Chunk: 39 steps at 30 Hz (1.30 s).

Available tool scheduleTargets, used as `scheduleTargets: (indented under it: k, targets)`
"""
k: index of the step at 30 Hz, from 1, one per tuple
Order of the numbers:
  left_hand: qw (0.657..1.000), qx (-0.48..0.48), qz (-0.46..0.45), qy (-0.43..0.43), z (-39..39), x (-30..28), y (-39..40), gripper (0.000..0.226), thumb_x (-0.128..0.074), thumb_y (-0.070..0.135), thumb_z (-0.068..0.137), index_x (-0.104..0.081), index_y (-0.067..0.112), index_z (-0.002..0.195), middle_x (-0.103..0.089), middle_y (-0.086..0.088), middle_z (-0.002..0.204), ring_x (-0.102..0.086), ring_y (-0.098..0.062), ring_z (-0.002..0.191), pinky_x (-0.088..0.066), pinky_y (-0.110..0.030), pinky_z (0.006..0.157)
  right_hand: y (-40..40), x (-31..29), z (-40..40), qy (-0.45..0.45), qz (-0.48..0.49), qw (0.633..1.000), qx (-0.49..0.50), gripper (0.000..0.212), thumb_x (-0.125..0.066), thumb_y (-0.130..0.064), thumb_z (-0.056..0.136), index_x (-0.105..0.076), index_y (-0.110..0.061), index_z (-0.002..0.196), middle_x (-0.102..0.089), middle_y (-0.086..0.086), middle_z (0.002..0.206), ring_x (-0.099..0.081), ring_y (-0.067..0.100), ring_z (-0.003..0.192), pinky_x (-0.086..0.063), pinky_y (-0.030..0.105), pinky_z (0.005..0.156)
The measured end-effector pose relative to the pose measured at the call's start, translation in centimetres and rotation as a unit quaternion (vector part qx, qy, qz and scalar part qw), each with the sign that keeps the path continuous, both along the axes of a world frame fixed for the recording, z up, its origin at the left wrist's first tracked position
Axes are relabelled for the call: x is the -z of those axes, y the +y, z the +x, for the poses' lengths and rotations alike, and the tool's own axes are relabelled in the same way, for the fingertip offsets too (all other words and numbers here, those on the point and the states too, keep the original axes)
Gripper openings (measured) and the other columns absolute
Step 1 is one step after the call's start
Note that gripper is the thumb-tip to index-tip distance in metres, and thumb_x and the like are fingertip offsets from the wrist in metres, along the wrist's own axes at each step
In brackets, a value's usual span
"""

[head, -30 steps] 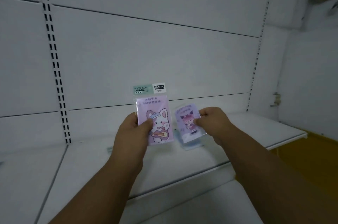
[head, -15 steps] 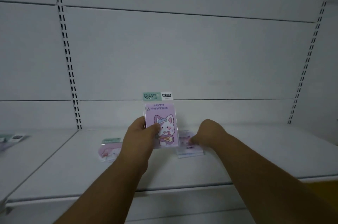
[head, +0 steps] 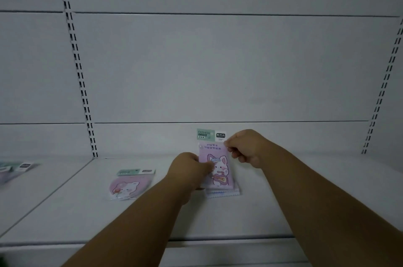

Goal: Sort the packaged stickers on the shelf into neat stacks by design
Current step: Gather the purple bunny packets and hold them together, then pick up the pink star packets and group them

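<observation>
left hand [head: 189,168]: fingers curled tight, thumb pressed on the front of the rabbit sticker pack [head: 214,163], gripping its left edge.
right hand [head: 247,148]: fingers closed in a pinch on the same pack's upper right corner, just under the header card.
rabbit sticker pack: upright, held above the shelf [head: 283,201], in front of the stack.
stack [head: 222,192]: flat on shelf, mostly hidden behind the held pack.
round-design pack [head: 130,183]: flat on shelf, well left of the hands.
far-left packs [head: 13,170]: blurred, on the neighbouring shelf section.
</observation>
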<state>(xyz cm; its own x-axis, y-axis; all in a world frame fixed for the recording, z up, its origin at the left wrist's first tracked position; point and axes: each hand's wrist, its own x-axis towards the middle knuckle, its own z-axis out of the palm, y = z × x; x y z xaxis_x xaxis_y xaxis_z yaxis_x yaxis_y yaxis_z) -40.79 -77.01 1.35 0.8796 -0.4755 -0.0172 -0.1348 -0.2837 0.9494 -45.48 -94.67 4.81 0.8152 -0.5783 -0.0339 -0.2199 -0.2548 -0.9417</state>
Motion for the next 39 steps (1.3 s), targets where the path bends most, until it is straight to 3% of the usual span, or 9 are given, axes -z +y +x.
scheduleTargets:
  k: [4, 9, 12, 14, 17, 21, 24, 31, 39]
  targets:
    - [0.961, -0.070, 0.182, -0.194, 1.1, 0.7, -0.5, 0.019, -0.069, 0.032, 0.079, -0.067, 0.014, 0.074, -0.072, -0.006, 0.075, -0.069, -0.019, 0.066, -0.059, -0.032, 0.061, -0.2, 0.8, 1.3, 0.089, -0.068, 0.994, -0.007, 0.014, -0.062, -0.005, 0.085, -0.062, -0.003, 0.072, -0.058, 0.008, 0.061, -0.046, 0.015, 0.045, -0.030, 0.021, 0.040]
    - [0.946, -0.054, 0.238, -0.214, 1.6, 1.3, -1.3, 0.026, -0.073, 0.039, 0.074, -0.069, 0.014, 0.078, -0.060, 0.002, 0.067, -0.055, -0.013, 0.059, -0.034, -0.021, 0.045, -0.9, 1.5, 2.9, 0.149, -0.175, 0.973, 0.000, 0.021, -0.062, -0.003, 0.076, -0.054, -0.007, 0.057, -0.053, 0.008, 0.052, -0.047, 0.016, 0.038, -0.034, 0.019, 0.040]
    - [0.938, -0.054, 0.253, -0.229, 1.7, 1.4, -1.6, 0.024, -0.071, 0.038, 0.075, -0.067, 0.014, 0.072, -0.058, 0.002, 0.063, -0.053, -0.012, 0.058, -0.036, -0.021, 0.049, -1.0, 2.2, 2.9, 0.178, -0.294, 0.939, -0.002, 0.009, -0.066, -0.014, 0.080, -0.059, -0.008, 0.076, -0.061, 0.006, 0.075, -0.060, 0.022, 0.068, -0.044, 0.025, 0.058]
    - [0.933, -0.056, 0.265, -0.238, 1.6, 1.5, -1.8, 0.029, -0.068, 0.042, 0.079, -0.069, 0.013, 0.081, -0.060, 0.000, 0.068, -0.056, -0.015, 0.065, -0.039, -0.023, 0.056, -0.9, 2.6, 2.8, 0.162, -0.379, 0.911, 0.015, 0.009, -0.064, -0.015, 0.082, -0.059, -0.008, 0.085, -0.064, 0.009, 0.090, -0.058, 0.023, 0.079, -0.040, 0.025, 0.064]
    - [0.924, -0.074, 0.258, -0.271, 1.3, 1.7, -1.3, 0.029, -0.065, 0.048, 0.079, -0.063, 0.019, 0.085, -0.058, 0.005, 0.072, -0.055, -0.012, 0.068, -0.037, -0.025, 0.058, 0.2, 2.3, 2.6, 0.073, -0.412, 0.908, 0.024, 0.014, -0.062, -0.017, 0.082, -0.056, -0.009, 0.092, -0.065, 0.009, 0.096, -0.059, 0.023, 0.084, -0.040, 0.027, 0.066]
    - [0.901, -0.075, 0.266, -0.335, 1.2, 1.2, 1.5, 0.036, -0.062, 0.054, 0.082, -0.061, 0.025, 0.105, -0.060, 0.004, 0.098, -0.058, -0.013, 0.085, -0.048, -0.028, 0.075, 4.3, -0.1, 2.0, -0.045, -0.463, 0.885, -0.004, 0.033, -0.065, -0.029, 0.084, -0.056, -0.018, 0.114, -0.059, 0.004, 0.110, -0.059, 0.020, 0.092, -0.047, 0.029, 0.077]
    - [0.878, -0.077, 0.272, -0.387, 1.9, 0.5, 5.6, 0.041, -0.060, 0.054, 0.083, -0.062, 0.026, 0.113, -0.060, 0.002, 0.112, -0.055, -0.015, 0.096, -0.049, -0.031, 0.085, 8.8, -2.3, 1.9, -0.076, -0.522, 0.849, -0.031, 0.039, -0.064, -0.033, 0.085, -0.053, -0.020, 0.120, -0.057, 0.005, 0.115, -0.058, 0.023, 0.098, -0.050, 0.035, 0.082]
    - [0.864, -0.137, 0.284, -0.392, 5.1, -1.2, 22.7, 0.038, -0.060, 0.051, 0.084, -0.061, 0.027, 0.113, -0.061, 0.004, 0.111, -0.055, -0.013, 0.096, -0.051, -0.031, 0.087, 25.0, -5.4, 5.9, -0.093, -0.621, 0.773, -0.084, 0.043, -0.056, -0.040, 0.087, -0.049, -0.018, 0.123, -0.055, 0.008, 0.116, -0.054, 0.027, 0.100, -0.048, 0.040, 0.082]
    - [0.833, -0.211, 0.354, -0.370, 10.6, -1.0, 46.6, 0.035, -0.055, 0.051, 0.084, -0.059, 0.029, 0.111, -0.062, 0.002, 0.111, -0.056, -0.017, 0.097, -0.049, -0.032, 0.084, 46.7, -6.7, 13.2, -0.121, -0.615, 0.765, -0.148, 0.047, -0.053, -0.041, 0.087, -0.046, -0.017, 0.126, -0.052, 0.012, 0.119, -0.053, 0.032, 0.103, -0.043, 0.039, 0.079]
